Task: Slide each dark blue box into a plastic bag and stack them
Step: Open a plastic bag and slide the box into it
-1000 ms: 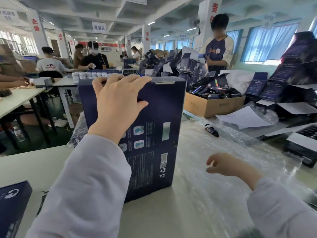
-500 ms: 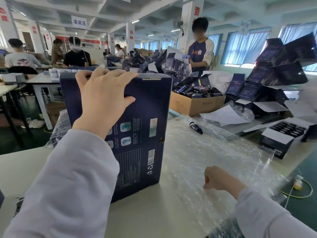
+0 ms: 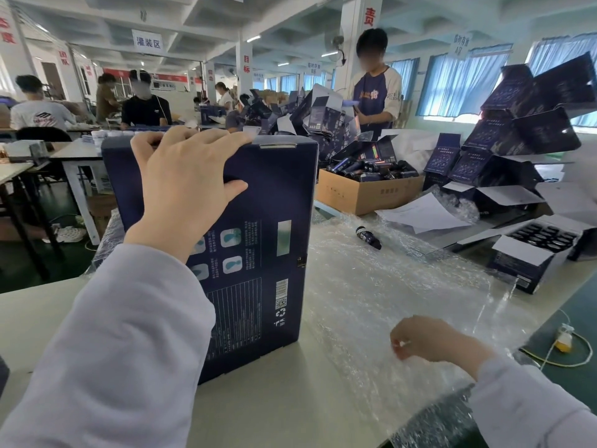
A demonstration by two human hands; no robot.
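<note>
Head view: toward the table's (image 3: pixel 274 412) left, the box (image 3: pixel 271 247) is still being held upright on end by the left hand (image 3: pixel 184 189), fingers spread over its top edge. Just right, the bag (image 3: pixel 387 279) is being left flat. Near the front edge, the right hand (image 3: pixel 433 341) has been brought down onto it, fingertips seemingly pinching the film. The mouth is probably being opened for the box.
</note>
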